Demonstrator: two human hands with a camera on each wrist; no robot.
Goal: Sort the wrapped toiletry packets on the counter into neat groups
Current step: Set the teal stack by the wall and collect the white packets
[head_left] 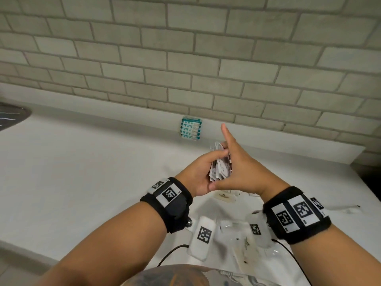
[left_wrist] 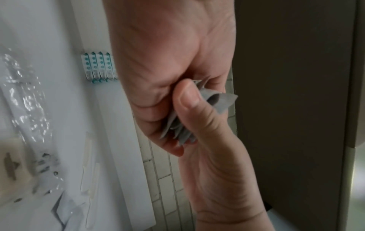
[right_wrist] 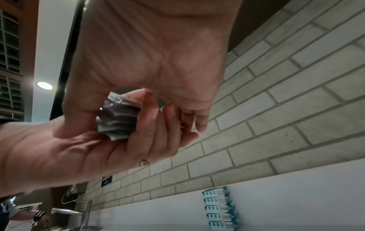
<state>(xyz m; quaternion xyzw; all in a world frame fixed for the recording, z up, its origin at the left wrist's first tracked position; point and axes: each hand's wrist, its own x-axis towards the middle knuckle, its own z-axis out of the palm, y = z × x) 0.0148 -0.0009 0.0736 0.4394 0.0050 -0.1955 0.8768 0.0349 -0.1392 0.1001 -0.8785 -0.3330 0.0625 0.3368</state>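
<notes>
A grey brick-tiled wall [head_left: 185, 48] rose behind the white surface [head_left: 72, 162]. Against its foot stood a neat stack of teal-and-white packets [head_left: 191, 129]. Loose clear-wrapped packets [head_left: 233, 230] lay scattered on the near part of the surface, below the wrists. Above them both hands met: the left hand [head_left: 199, 172] clasped a fanned bundle of grey-printed sachets [head_left: 219, 169], and the right hand [head_left: 242, 172] pinched the same bundle, forefinger pointing up.

L hand [left_wrist: 207, 156] grips blurry, prob. packets [left_wrist: 215, 100].
</notes>
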